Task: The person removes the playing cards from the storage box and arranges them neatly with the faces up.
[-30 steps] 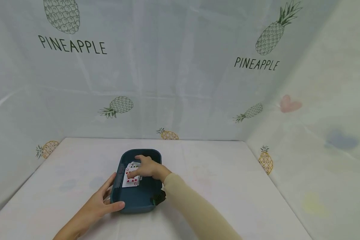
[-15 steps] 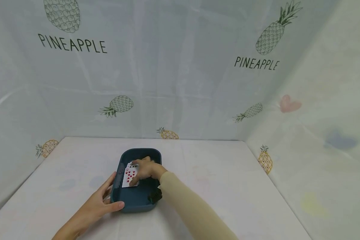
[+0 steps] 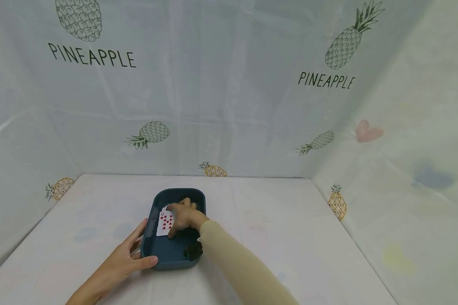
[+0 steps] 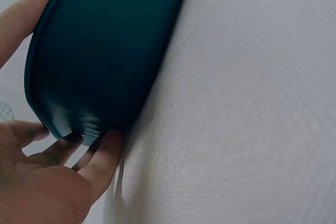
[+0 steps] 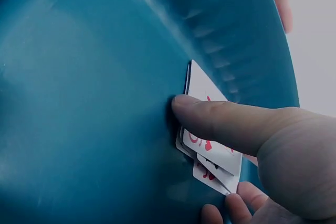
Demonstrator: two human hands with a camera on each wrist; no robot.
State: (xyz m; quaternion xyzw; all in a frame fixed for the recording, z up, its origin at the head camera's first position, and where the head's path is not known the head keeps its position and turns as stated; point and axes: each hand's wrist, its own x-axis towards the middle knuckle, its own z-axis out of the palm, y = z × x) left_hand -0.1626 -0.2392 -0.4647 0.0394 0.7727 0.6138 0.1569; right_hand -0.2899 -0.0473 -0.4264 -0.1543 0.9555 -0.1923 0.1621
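A dark blue-green plastic tray point(image 3: 169, 255) with raised sides stands on the white cloth. My left hand point(image 3: 119, 262) grips its left side, thumb over the near corner of the rim and fingers along the outer wall; the left wrist view shows those fingers point(image 4: 102, 166) against it. Inside lies a small, uneven stack of playing cards point(image 3: 165, 222), a red heart card face up on top. My right hand point(image 3: 185, 217) reaches in and holds the stack between thumb point(image 5: 210, 116) and fingers, which lie at opposite edges of the cards. The hand covers the stack's right part.
A small dark object point(image 3: 193, 250) sits under the right wrist, above the tray's near right corner. White cloth point(image 3: 275, 237) covers the table. Behind it hangs a pale sheet point(image 3: 229, 93) printed with pineapples.
My right hand has come down to the cards and drawn slightly back, its thumb moving from over the top card to the stack's edge. The left hand and tray have stayed put.
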